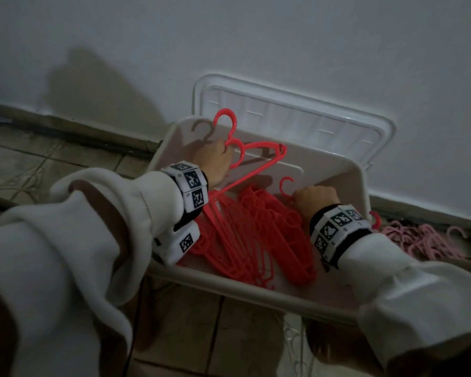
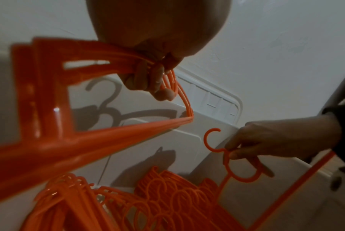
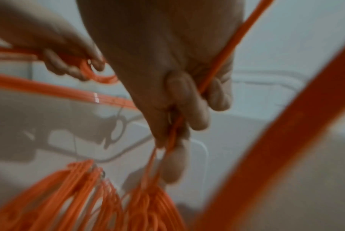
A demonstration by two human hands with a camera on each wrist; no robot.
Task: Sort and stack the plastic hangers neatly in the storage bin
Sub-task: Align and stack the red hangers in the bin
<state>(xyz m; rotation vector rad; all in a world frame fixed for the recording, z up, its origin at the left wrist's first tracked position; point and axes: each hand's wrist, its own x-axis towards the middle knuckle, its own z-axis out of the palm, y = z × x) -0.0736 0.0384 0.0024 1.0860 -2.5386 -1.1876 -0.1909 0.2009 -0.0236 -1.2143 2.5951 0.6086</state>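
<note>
A white storage bin (image 1: 256, 293) sits on the floor against the wall, with a pile of red plastic hangers (image 1: 245, 232) lying in it. My left hand (image 1: 215, 159) grips a bundle of several red hangers (image 1: 256, 156) at their necks, raised over the bin's far left corner, hooks up. In the left wrist view its fingers (image 2: 147, 78) curl round that bundle (image 2: 88, 136). My right hand (image 1: 317, 200) pinches a single red hanger (image 2: 213, 140) just below its hook, over the bin's right side. The right wrist view shows this hand (image 3: 183, 117) closed on the hanger's neck.
The bin's lid (image 1: 297, 118) stands open, leaning on the white wall. A heap of pink hangers (image 1: 424, 240) lies on the tiled floor right of the bin. One red hook (image 1: 375, 219) pokes out past the bin's right rim.
</note>
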